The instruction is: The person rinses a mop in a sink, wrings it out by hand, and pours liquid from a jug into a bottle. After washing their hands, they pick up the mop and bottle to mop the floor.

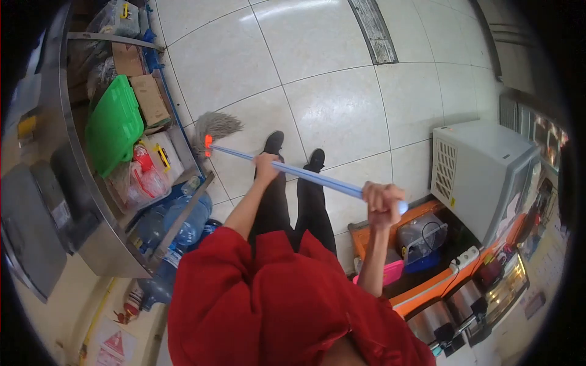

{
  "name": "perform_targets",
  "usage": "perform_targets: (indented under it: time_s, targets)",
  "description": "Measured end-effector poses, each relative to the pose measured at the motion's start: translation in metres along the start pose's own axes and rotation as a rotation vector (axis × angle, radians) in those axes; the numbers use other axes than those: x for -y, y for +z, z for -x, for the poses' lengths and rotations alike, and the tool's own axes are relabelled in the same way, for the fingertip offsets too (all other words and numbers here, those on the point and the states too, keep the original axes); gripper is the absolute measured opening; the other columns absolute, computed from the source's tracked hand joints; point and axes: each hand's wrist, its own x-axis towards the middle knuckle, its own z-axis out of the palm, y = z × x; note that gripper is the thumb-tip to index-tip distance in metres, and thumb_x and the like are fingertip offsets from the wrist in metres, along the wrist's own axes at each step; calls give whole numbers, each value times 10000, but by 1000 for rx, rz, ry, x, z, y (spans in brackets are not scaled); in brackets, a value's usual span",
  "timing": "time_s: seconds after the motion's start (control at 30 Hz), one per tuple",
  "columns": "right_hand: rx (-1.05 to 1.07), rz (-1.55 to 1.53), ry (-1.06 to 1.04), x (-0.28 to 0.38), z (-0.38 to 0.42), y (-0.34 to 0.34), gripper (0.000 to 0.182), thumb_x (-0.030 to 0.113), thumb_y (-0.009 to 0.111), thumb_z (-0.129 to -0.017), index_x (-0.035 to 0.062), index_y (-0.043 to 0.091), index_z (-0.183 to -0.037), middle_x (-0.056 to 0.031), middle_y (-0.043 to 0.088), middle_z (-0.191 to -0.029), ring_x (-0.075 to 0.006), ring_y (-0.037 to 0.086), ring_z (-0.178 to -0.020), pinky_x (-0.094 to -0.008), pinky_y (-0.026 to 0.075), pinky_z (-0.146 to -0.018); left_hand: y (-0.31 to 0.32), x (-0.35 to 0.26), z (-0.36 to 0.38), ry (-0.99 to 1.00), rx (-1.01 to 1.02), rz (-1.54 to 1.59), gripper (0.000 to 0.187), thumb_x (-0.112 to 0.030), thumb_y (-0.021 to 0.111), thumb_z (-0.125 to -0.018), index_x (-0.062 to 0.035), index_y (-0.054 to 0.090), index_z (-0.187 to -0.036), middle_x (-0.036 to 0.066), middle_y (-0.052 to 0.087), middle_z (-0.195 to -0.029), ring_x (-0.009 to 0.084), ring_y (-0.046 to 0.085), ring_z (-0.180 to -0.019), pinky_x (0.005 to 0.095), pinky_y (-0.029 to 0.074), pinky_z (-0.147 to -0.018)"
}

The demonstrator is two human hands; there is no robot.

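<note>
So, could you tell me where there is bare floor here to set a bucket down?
The tiled floor lies bare beyond the mop head, up to the floor drain, and left of the white appliance. The steel shelf with the green lid and water bottles is crowded, as is the orange counter.

Red top (268, 299), black trousers (299, 207), shoes (273, 143)

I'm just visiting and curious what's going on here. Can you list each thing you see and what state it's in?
Left hand: closed around the mop handle, lower down.
Right hand: closed around the handle's top end.
Mop handle: tilted, held in both hands.
Mop head: on the floor, strands spread.
Green lid: lying tilted on the shelf.
Water bottles: lying on their sides under the counter.
White appliance: standing upright, closed.
</note>
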Motion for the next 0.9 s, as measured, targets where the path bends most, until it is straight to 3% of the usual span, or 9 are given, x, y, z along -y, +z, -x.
perform_targets:
  time_s: [0.13,0.2,0.3,0.4,0.53,0.57,0.73,0.8,0.9]
  targets:
    - [226,79,-28,73,-1,-19,334,82,455,-738,96,265,-463,7,292,-383,-127,270,-325,-293,238,-380,38,-46,-3,174,-108,125,144,-191,575,-559,-97,509,-471,119,488,-508,316,505,-595,443,346,-600]
    - [254,127,-106,127,0,-47,320,74,445,-745,86,290,-466,-7,330,-399,-137,288,-327,-284,242,-358,42,-127,-14,322,-93,138,157,-185,545,-576,-105,466,-465,106,478,-509,307,493,-581,454,370,-678]
    - [298,254,-324,199,5,-56,263,40,428,-680,95,270,-477,-1,324,-345,-112,290,-272,-256,269,-310,73,-235,-36,603,-182,399,144,-179,561,-543,-120,449,-475,69,477,-503,267,477,-572,406,334,-645]
    - [382,491,-470,229,16,-51,245,68,432,-690,104,281,-500,-6,318,-343,-104,305,-278,-249,267,-326,100,-312,-70,864,-28,472,163,-183,573,-548,-113,443,-477,79,465,-492,289,464,-531,393,348,-555]
    - [158,613,-587,212,33,-55,219,55,431,-681,89,293,-514,-11,333,-353,-107,322,-283,-254,274,-323,136,-363,-89,895,117,468,213,-193,600,-544,-88,432,-467,90,492,-517,307,523,-564,405,389,-544]
    - [16,617,-618,214,41,-66,269,57,447,-702,93,268,-504,15,304,-362,-106,306,-290,-265,297,-315,144,-371,-85,897,123,474,213,-193,600,-544,-88,432,-467,90,492,-517,307,523,-564,405,389,-544]
    - [-105,441,-528,256,75,-127,258,97,414,-749,128,292,-524,40,278,-368,-75,272,-302,-233,244,-339,151,-365,-12,756,127,317,185,-212,640,-520,-86,506,-500,115,535,-563,310,541,-595,418,396,-568]
    - [-200,338,-493,248,82,-137,250,103,407,-756,137,303,-532,44,275,-369,-64,259,-307,-222,225,-348,147,-327,18,690,-1,503,156,-208,641,-514,-84,549,-535,118,541,-575,322,542,-603,423,400,-579]
    - [-178,63,-303,197,81,-153,241,118,403,-784,139,327,-557,58,264,-394,-48,227,-324,-216,192,-360,130,-239,41,494,109,322,131,-199,627,-519,-91,563,-558,127,533,-578,344,535,-626,449,394,-606]
